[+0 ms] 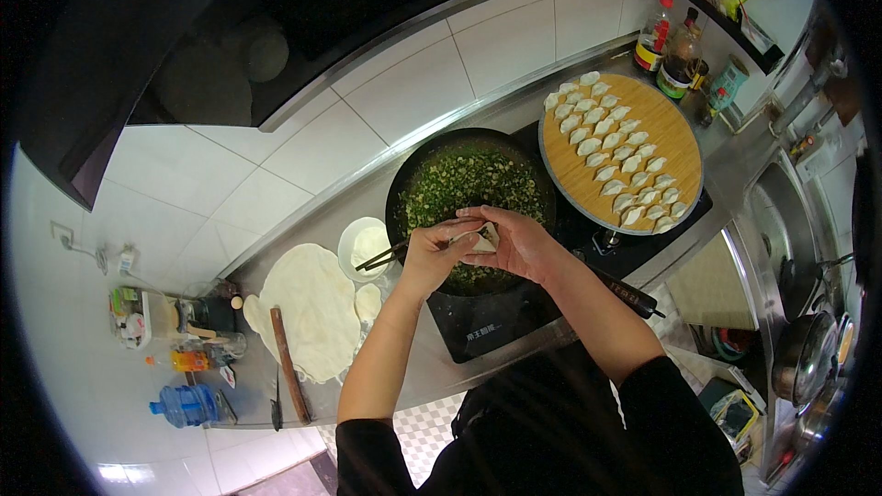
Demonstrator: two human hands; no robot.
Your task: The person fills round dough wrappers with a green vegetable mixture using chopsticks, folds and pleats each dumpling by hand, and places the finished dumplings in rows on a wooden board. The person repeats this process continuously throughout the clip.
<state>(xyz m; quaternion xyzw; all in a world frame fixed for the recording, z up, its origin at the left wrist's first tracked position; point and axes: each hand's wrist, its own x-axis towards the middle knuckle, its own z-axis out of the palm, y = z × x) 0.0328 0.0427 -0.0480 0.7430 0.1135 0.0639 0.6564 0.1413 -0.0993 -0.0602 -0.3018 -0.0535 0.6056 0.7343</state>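
Note:
Over the pan's near side, my left hand (439, 253) and my right hand (515, 242) pinch a dumpling wrapper (488, 240) between their fingers. The wrapper is partly folded, and fingers hide much of it. Dark chopsticks (377, 260) reach from behind my left hand across a white bowl of flour (369, 248); whether that hand holds them I cannot tell. Below my hands, a black frying pan (394, 200) contains chopped green filling (475, 182). Several shaped dumplings (603, 125) stand in rows on a round wooden board (658, 110) to the right.
Left of the bowl, a large rolled dough sheet (310, 303) lies on the steel counter with a wooden rolling pin (289, 365) across its edge. The pan handle (630, 295) juts right past an induction cooker (482, 337). Sauce bottles (654, 34) stand behind the board, near a sink (775, 220).

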